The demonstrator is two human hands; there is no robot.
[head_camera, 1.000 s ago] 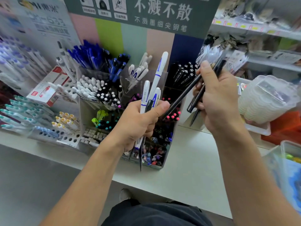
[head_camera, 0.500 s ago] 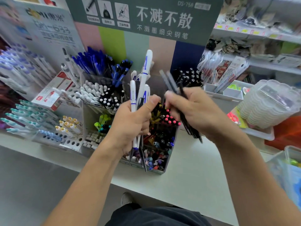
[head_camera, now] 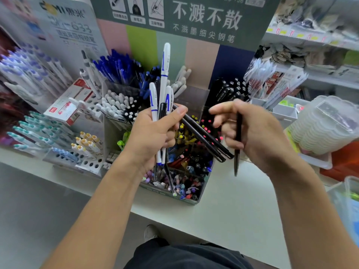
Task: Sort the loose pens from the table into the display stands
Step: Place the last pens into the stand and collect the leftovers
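The left hand point(head_camera: 153, 134), at the centre of the frame, has its fingers wrapped round a mixed bundle: white plastic pens with blue bands point(head_camera: 164, 78) standing nearly upright with caps toward the top of the frame, and two slim black pens point(head_camera: 202, 135) slanting down toward the lower right. The right hand point(head_camera: 258, 133), just right of centre, pinches a single thin black pen point(head_camera: 237, 144) between thumb and fingers; its long axis runs almost vertically, tip down over the pale desk point(head_camera: 233, 206), though blur makes it hard to tell which end is capped. To do this step well, turn that pen to match its kind in the clear tiered plastic display stand point(head_camera: 196, 199), likely the black pens point(head_camera: 227, 90) at upper right, and lower it straight in, keeping the left bundle clear.
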